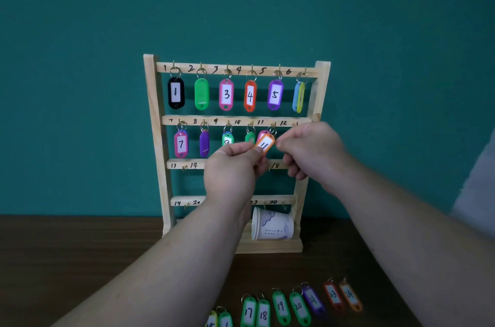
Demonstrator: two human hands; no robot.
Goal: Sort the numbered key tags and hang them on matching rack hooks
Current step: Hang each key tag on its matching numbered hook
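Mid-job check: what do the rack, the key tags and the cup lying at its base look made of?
The rack looks like pale bare wood, grain showing. The key tags, such as tag 11, look glossy coloured plastic by their sheen, white inserts probably paper. The cup: matte white, printed pattern, likely paper.

Hook numbers 1–6 on top rail (182,68); 11 on orange tag (265,145); 17, 18 on green tags (249,312)

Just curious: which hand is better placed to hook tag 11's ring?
Probably the right hand: its fingertips sit near the ring under hook 11, while the left hand pinches tag 11.
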